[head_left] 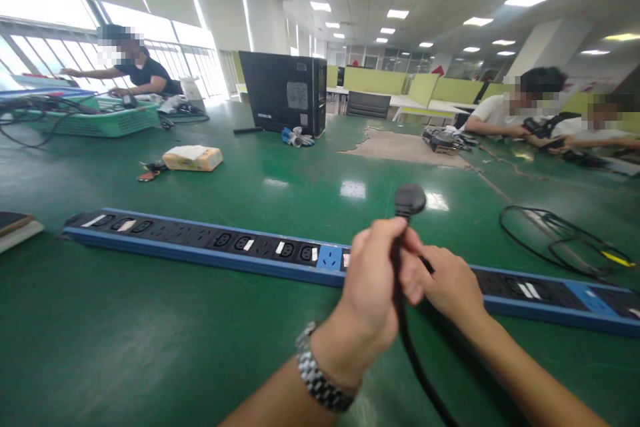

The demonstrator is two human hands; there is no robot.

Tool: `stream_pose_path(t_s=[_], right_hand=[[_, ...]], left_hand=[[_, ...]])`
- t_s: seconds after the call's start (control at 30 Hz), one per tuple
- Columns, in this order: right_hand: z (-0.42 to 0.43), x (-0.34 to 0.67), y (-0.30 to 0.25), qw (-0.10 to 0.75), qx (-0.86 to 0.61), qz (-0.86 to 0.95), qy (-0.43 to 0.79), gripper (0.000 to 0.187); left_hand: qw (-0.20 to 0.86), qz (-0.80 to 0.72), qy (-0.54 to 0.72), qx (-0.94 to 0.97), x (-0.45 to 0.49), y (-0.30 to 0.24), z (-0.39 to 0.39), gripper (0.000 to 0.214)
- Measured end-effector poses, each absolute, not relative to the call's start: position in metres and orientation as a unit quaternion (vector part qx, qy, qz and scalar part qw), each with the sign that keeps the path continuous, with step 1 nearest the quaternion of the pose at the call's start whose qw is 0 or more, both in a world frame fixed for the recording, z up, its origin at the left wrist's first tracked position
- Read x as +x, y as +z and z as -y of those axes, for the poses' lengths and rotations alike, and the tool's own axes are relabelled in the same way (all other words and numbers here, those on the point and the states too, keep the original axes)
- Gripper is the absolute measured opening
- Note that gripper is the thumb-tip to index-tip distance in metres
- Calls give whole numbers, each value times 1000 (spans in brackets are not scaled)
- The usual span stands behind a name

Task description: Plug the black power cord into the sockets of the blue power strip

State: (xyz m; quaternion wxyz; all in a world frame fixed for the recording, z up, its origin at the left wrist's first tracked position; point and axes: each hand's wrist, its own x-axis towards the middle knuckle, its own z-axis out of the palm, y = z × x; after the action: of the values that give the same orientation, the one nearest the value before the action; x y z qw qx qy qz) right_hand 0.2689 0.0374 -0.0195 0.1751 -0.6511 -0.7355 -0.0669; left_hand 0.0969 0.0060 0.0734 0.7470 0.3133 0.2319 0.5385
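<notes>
A black power cord (411,347) rises from the bottom of the view, its round plug head (410,200) pointing up. My left hand (373,280), with a metal watch on the wrist, is closed around the cord just below the plug. Close beside it, my right hand (445,280) is also closed, with a short black piece of the cord showing at its fingers. Behind both hands a long blue power strip (200,250) lies across the green table; its black sockets carry white labels, and my hands hide part of it.
A black computer tower (285,90) stands at the back beside gloves (297,137). A tissue pack (193,157) and a green basket (115,121) are at left. A coiled black cable (555,240) lies at right. Other people sit at the table's far sides.
</notes>
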Motion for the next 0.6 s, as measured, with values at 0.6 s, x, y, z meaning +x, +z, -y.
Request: stream_pose_path(t_s=[0.6], right_hand=[[-40,264,-19,166,-662,728,-61,29]], left_hand=[[654,-507,426,364,-7,-1,-20,36]])
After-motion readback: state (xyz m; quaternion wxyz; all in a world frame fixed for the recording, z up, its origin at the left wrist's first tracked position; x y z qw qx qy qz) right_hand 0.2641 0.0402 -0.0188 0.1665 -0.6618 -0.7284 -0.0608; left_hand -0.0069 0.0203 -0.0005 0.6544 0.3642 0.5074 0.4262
